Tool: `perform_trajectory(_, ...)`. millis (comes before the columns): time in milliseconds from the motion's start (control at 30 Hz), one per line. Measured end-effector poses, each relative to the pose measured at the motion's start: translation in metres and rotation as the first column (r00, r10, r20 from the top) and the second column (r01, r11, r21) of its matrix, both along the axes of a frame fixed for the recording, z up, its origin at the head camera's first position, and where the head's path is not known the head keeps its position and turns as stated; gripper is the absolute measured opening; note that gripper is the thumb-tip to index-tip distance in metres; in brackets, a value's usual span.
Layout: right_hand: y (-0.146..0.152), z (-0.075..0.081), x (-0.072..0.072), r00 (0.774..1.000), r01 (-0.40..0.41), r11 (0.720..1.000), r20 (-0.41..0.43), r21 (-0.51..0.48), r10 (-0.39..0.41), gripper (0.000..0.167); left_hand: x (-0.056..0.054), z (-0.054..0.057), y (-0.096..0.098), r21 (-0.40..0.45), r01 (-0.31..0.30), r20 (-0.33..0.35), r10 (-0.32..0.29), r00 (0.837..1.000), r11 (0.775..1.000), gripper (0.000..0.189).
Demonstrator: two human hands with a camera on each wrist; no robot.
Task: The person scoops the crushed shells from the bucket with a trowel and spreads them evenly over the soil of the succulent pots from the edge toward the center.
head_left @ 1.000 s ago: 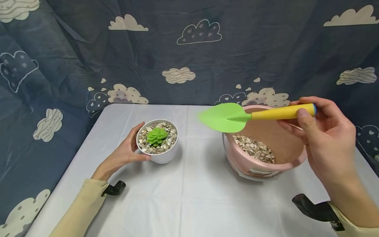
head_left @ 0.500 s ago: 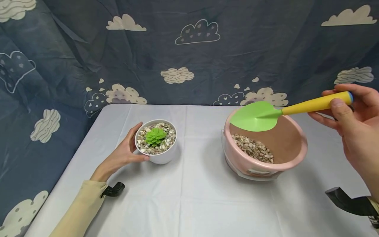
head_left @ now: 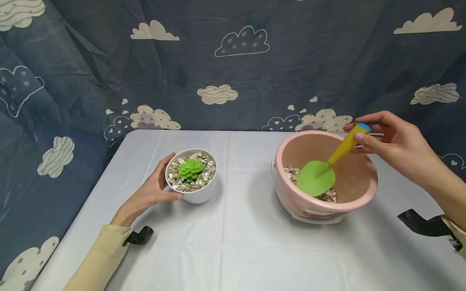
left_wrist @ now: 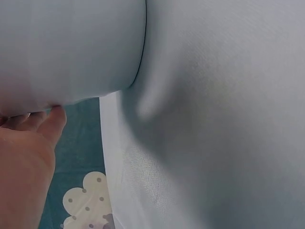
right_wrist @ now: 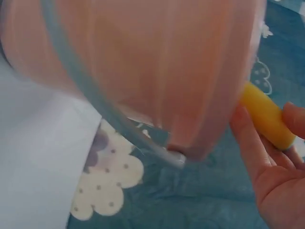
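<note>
My left hand grips the side of a small white pot, its thumb at the front and fingers behind. Pale gravel fills the pot around a green succulent. On the right, my right hand pinches the yellow handle of a trowel near its blue end. The green blade points down inside a pink bucket, over the gravel at its bottom, and hides part of that gravel. In the right wrist view the bucket wall covers the blade, and only the yellow handle shows.
A white cloth covers the table. Behind and to the left hangs a dark blue curtain with cloud prints. The bucket's pale bail handle hangs down its outside. Each wrist wears a black camera mount.
The trowel has swung from level above the bucket, first drawn right, then tipped blade-down into it. My left hand and the pot have stayed in place.
</note>
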State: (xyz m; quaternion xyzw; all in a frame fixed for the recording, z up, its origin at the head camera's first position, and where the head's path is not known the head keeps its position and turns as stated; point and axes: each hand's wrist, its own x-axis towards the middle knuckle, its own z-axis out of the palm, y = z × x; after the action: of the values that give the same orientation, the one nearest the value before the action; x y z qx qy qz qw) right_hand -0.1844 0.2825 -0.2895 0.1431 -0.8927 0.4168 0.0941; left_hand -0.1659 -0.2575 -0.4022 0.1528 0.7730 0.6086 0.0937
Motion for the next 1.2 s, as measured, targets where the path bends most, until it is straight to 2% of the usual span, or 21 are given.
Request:
perform_trajectory(200, -0.002, -0.006, -0.005, 0.999, -0.007, 0.998, 0.05, 0.067, 0.004, 0.037, 0.0, 0.0, 0.0, 0.011, 0.008, -0.003, -0.008, 1.0, 1.0, 0.115)
perform_trajectory(433, -0.008, -0.013, -0.007, 0.994, -0.044, 0.995, 0.105, 0.085, 0.035, 0.039, 0.001, 0.001, 0.001, 0.011, 0.009, -0.004, -0.009, 1.0, 1.0, 0.116)
perform_trajectory(667, -0.013, -0.016, -0.014, 1.0, -0.003, 0.979, 0.013, 0.205, 0.0, 0.041, 0.002, 0.001, 0.0, 0.006, 0.004, -0.007, -0.004, 1.0, 1.0, 0.115)
perform_trajectory(833, -0.014, -0.018, -0.017, 0.999, 0.032, 0.964, 0.007, 0.263, -0.035, 0.042, 0.002, 0.001, 0.0, 0.004, 0.003, 0.0, -0.003, 1.0, 1.0, 0.113)
perform_trajectory(1000, -0.012, -0.021, -0.024, 0.999, 0.026, 0.966, 0.015, 0.259, -0.031, 0.042, 0.002, 0.001, 0.0, 0.002, 0.003, 0.005, -0.003, 1.0, 1.0, 0.112)
perform_trajectory(1200, -0.006, -0.024, -0.034, 0.999, -0.049, 0.98, 0.027, 0.194, 0.045, 0.037, 0.002, 0.0, 0.0, -0.004, 0.004, 0.004, -0.004, 1.0, 1.0, 0.113)
